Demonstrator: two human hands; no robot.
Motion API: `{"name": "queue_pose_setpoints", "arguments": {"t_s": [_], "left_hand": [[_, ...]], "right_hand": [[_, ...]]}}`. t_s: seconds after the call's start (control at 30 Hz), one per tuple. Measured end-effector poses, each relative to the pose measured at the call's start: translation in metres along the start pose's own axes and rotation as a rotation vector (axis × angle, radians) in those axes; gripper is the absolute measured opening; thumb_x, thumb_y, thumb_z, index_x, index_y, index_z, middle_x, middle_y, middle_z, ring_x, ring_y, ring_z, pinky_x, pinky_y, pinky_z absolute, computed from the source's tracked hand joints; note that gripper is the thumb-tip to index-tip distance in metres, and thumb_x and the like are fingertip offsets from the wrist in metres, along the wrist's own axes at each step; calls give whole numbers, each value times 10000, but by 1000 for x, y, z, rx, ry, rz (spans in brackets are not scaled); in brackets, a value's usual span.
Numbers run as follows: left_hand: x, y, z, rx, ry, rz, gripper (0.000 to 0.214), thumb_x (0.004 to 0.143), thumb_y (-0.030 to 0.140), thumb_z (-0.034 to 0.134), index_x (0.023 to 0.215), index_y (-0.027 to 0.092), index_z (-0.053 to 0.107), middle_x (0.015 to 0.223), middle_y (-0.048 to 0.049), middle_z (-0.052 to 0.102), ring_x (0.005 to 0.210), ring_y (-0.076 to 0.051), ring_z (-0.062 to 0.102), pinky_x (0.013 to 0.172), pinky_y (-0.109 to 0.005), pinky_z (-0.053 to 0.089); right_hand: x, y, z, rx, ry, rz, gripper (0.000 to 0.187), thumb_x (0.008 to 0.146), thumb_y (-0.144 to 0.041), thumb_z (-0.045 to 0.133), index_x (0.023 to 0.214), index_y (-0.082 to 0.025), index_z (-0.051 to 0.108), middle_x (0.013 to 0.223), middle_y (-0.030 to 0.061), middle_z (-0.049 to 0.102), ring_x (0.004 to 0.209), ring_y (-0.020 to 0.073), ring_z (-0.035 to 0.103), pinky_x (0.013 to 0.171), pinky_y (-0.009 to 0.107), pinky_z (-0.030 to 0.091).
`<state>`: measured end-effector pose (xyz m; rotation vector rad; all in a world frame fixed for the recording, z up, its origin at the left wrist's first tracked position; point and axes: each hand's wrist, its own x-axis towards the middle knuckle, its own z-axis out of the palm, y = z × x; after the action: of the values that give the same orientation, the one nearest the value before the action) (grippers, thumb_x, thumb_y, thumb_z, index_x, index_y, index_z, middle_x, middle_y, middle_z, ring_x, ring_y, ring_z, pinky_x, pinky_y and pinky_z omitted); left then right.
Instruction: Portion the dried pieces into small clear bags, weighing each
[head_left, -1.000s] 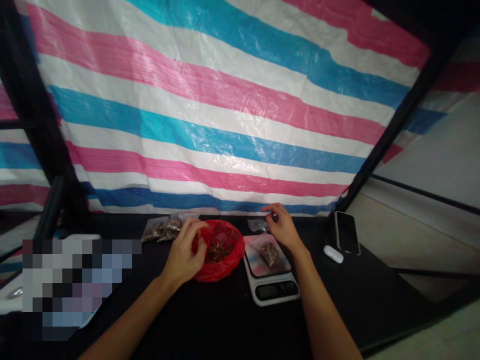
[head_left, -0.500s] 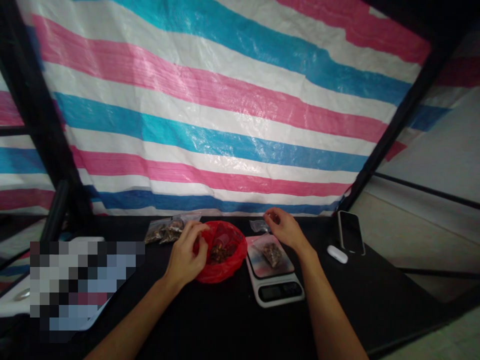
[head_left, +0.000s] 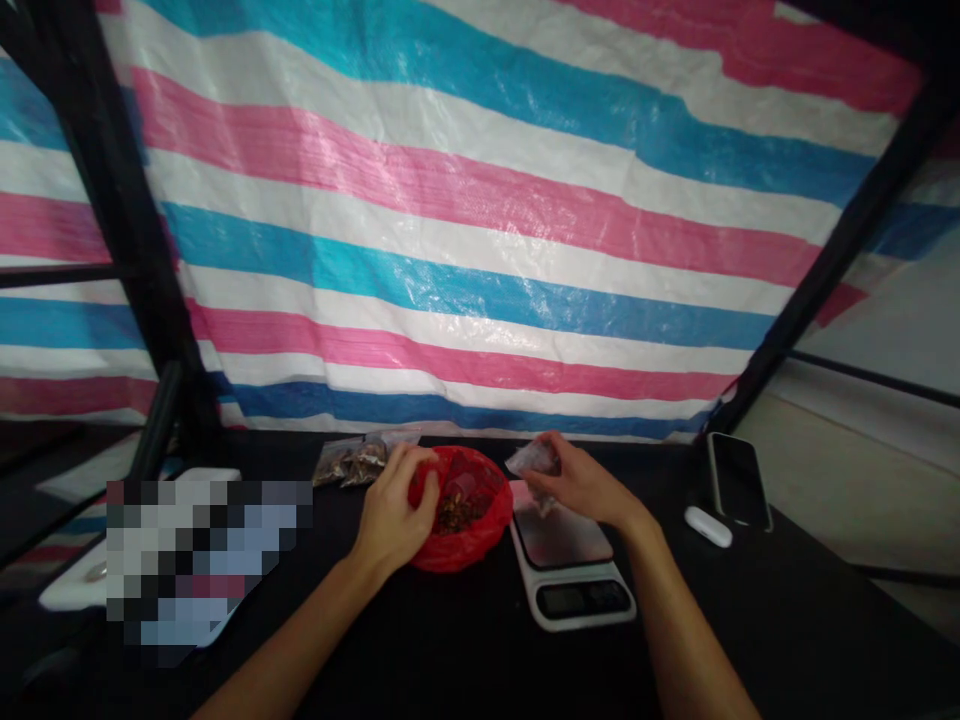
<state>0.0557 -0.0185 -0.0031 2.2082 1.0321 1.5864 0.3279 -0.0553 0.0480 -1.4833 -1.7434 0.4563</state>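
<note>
Two hands (head_left: 391, 510) (head_left: 581, 485), red bag (head_left: 476, 548), clear plastic packet (head_left: 534, 460)

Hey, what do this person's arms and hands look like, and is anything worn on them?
The left forearm and right forearm are bare, with no sleeves in view. The left hand and right hand are ungloved, with no visible watch, bracelet or ring.

The tarp (head_left: 450, 200) is woven plastic, glossy and creased. The red bag (head_left: 480, 540) is thin, shiny plastic; the small bag (head_left: 534, 458) is clear, crinkled plastic. The scale (head_left: 570, 600) is smooth white plastic, its platform (head_left: 562, 535) glossy, probably glass or metal. The tabletop (head_left: 750, 620) is matt black.
</note>
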Motion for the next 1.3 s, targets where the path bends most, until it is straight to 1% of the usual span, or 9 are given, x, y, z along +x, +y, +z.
{"name": "queue_pose_setpoints", "arguments": {"t_s": [0.13, 0.23, 0.3, 0.43, 0.57, 0.7, 0.87, 1.07, 1.3], "left_hand": [[-3, 10, 10, -204, -207, -135, 234, 945, 371, 535, 1094, 235, 653, 995, -44, 717, 922, -218, 677, 855, -334, 530], [-4, 14, 17, -396, -233, -254, 278, 958, 422, 514, 1060, 230, 688, 992, -38, 741, 921, -216, 692, 846, -311, 531], [-2, 13, 19, -461, -186, -305, 292, 957, 439, 516, 989, 217, 704, 941, -29, 740, 859, -205, 687, 787, -289, 528], [10, -1, 5, -365, 168, -408, 301, 945, 454, 522, 951, 201, 685, 844, -11, 696, 778, -188, 636, 722, -269, 501], [20, -27, -15, -84, 438, -525, 319, 977, 439, 420, 947, 199, 628, 885, -37, 679, 839, -213, 638, 756, -297, 500], [21, -44, -22, 242, 302, -615, 244, 961, 326, 428, 977, 204, 639, 912, -72, 697, 849, -247, 653, 764, -340, 505], [21, -45, -26, 358, 279, -602, 271, 934, 254, 437, 1076, 172, 653, 1064, -133, 668, 1030, -300, 621, 896, -406, 495], [22, -54, -32, 505, 192, -506, 352, 927, 181, 383, 1079, 152, 700, 1064, -152, 675, 1073, -330, 583, 979, -473, 449], [17, -55, -18, 441, 121, -426, 333, 904, 189, 437, 1088, 162, 713, 1057, -131, 703, 1060, -304, 613, 981, -435, 470]], "right_hand": [[3, -31, 42, 142, 38, -149, 419, 821, -357, 747, 1182, -221, 583, 864, -8, 696, 708, 162, 647, 642, 275, 529], [2, -41, 69, 226, -69, -275, 357, 888, -320, 681, 1229, -237, 614, 1109, 39, 705, 964, 190, 671, 878, 335, 541], [4, -38, 74, 233, -78, -300, 365, 945, -344, 602, 1295, -243, 587, 1106, 40, 710, 960, 181, 679, 871, 328, 551], [15, -15, 55, -128, 170, -202, 332, 1020, -376, 432, 1236, -219, 631, 1091, 72, 706, 982, 195, 668, 907, 362, 538], [20, 14, 30, -336, 188, -89, 281, 967, -389, 532, 945, -219, 754, 1222, 129, 680, 1250, 332, 528, 1099, 563, 343], [17, 31, 25, -470, 100, 21, 333, 967, -413, 527, 880, -220, 784, 1194, 116, 721, 1352, 389, 438, 1116, 636, 242], [15, 32, 26, -545, 45, 61, 391, 1005, -409, 456, 959, -201, 783, 1185, 100, 736, 1339, 353, 466, 1127, 563, 236], [17, 26, 21, -494, 67, 34, 356, 990, -364, 470, 922, -189, 773, 1097, 115, 749, 1104, 308, 639, 1045, 516, 351], [26, 20, 23, -204, 186, -111, 399, 999, -405, 419, 1071, -178, 738, 1166, 129, 705, 1091, 257, 652, 1012, 420, 462]]}}
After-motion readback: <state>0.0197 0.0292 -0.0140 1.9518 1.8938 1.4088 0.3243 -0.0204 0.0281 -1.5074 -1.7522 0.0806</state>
